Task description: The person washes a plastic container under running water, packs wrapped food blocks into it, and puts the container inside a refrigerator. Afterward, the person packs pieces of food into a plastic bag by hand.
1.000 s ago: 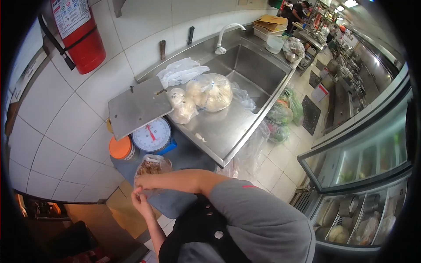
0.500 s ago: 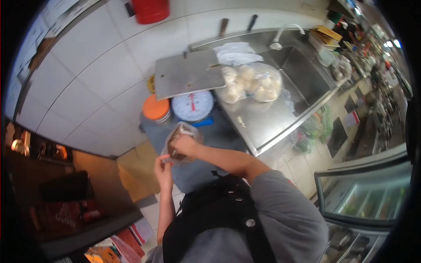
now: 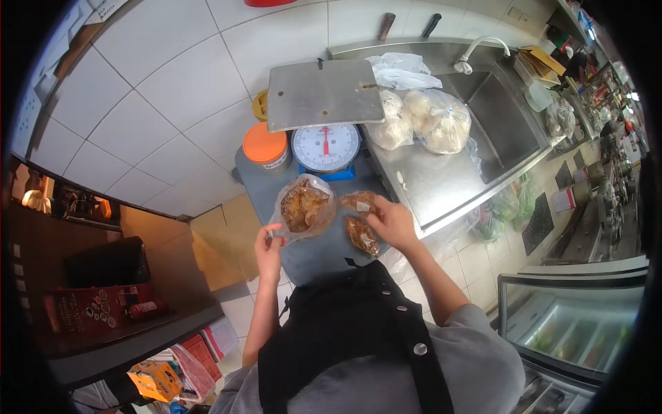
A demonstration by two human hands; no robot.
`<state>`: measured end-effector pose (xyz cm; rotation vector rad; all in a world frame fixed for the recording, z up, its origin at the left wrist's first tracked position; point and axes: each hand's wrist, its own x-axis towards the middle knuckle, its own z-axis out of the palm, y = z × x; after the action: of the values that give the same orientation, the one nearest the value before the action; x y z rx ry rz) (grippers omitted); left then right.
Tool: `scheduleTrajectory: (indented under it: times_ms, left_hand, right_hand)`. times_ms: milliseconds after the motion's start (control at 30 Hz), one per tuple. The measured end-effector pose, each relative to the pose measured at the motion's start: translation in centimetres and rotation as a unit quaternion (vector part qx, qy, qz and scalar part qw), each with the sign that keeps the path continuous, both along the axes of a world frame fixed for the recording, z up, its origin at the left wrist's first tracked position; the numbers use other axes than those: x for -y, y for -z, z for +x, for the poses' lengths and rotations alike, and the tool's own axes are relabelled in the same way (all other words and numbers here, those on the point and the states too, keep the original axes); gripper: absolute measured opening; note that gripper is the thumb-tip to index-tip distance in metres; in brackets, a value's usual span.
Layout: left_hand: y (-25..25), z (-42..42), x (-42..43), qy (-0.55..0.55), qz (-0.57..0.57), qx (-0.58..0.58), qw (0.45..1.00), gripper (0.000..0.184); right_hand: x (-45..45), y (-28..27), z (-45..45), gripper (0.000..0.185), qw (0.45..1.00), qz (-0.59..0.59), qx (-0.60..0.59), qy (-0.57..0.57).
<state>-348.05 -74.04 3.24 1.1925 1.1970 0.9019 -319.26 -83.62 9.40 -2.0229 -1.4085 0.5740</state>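
An open clear plastic bag (image 3: 304,207) full of small packets of something brown stands on the grey tabletop (image 3: 321,259). My left hand (image 3: 269,245) pinches the near left edge of this bag. To the right of it, my right hand (image 3: 394,223) is closed on a small brown-filled packet (image 3: 358,201), just above the tabletop. A second small packet (image 3: 361,235) lies below that one, close to my body. What exactly the packets contain I cannot make out.
Behind the bag are a dial scale (image 3: 325,147) with a metal plate (image 3: 324,93) on top and an orange-lidded tub (image 3: 265,146). Bags of white items (image 3: 441,123) lie on the steel counter (image 3: 441,186) beside the sink (image 3: 500,124). An open glass door (image 3: 569,321) stands at the right.
My right hand has come out of the bag and moved right, now with a small packet in it. A second packet now shows on the tabletop. My left hand stays at the bag.
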Motion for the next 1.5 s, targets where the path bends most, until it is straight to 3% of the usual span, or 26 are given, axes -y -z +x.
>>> scheduleTrajectory:
  times_ms: [67,200,300,333,400,433,467,533,567,633,733,767,1000,1067,1100,1267,1400,1500]
  left_hand:
    - [-0.3,0.1,-0.1,0.004,-0.001,-0.003,1.0,0.029]
    - [-1.1,0.4,0.2,0.02,-0.004,-0.005,1.0,0.032]
    - [-2.3,1.0,-0.1,0.034,0.016,0.01,0.999,0.032]
    - [-2.5,0.9,0.2,0.042,0.018,0.019,0.999,0.032]
    - [-2.3,0.9,0.4,0.041,0.008,0.026,0.999,0.031]
    - [-1.7,0.8,0.4,0.047,-0.002,0.007,0.999,0.031]
    - [-1.5,0.8,0.4,0.052,-0.011,-0.013,0.999,0.031]
    - [-1.7,1.1,0.8,0.056,-0.009,-0.025,0.998,0.031]
    - [-1.7,1.2,1.0,0.06,-0.008,-0.038,0.997,0.031]
    - [-1.3,1.3,1.3,0.055,-0.002,-0.03,0.998,0.03]
    - [-1.1,0.8,1.2,0.045,-0.001,-0.02,0.999,0.028]
    - [-1.2,0.8,1.3,0.041,-0.004,-0.016,0.999,0.028]
    - [-0.8,0.6,1.0,0.028,0.052,-0.012,0.998,0.023]
    - [-1.3,0.8,0.8,0.039,0.016,-0.03,0.999,0.024]
    - [-1.3,1.0,0.6,0.043,0.017,-0.029,0.999,0.024]
    - [-1.6,1.5,0.0,0.012,0.034,0.006,0.999,0.035]
    - [-1.6,1.3,-0.4,0.015,0.027,-0.028,0.999,0.03]
    - [-1.7,1.5,-0.6,0.02,0.026,-0.009,0.999,0.03]
  right_hand:
    - [0.1,4.8,-0.5,0.022,0.99,0.02,0.139,-0.019]
    - [1.1,18.7,-2.6,0.017,0.96,0.056,0.264,-0.076]
    - [-0.6,16.7,-4.0,0.018,0.98,-0.006,0.18,-0.087]
    - [-1.2,13.3,-4.6,0.018,0.98,-0.006,0.177,-0.092]
    - [-4.4,4.5,-4.9,0.017,0.981,-0.018,-0.035,-0.192]
    - [-6.0,3.8,-5.4,0.017,0.975,0.026,-0.048,-0.216]
    - [-7.7,3.3,-6.2,0.016,0.967,0.07,-0.061,-0.239]
    - [-12.2,7.8,-7.7,0.017,0.974,-0.007,0.06,-0.219]
    - [-13.9,10.4,-7.9,0.017,0.973,-0.006,0.06,-0.222]
    - [-16.6,13.9,-8.2,0.02,0.976,-0.11,0.14,-0.123]
    - [-17.2,12.1,-6.2,0.023,0.965,-0.16,0.1,-0.183]
    - [-17.2,12.4,-6.0,0.022,0.972,-0.076,0.14,-0.173]
    - [-14.6,8.8,-4.2,0.014,0.954,0.011,0.214,-0.207]
    - [-13.1,6.3,-3.9,0.008,0.975,0.162,0.055,-0.145]
    - [-12.2,4.0,-3.8,0.008,0.975,0.162,0.056,-0.141]
    - [-5.8,-6.6,-2.4,0.009,0.97,0.1,-0.174,-0.139]
    - [-4.0,-4.5,-1.0,0.008,0.952,0.045,-0.231,-0.194]
    - [-3.8,-0.8,-1.6,0.008,0.948,-0.001,-0.146,-0.284]
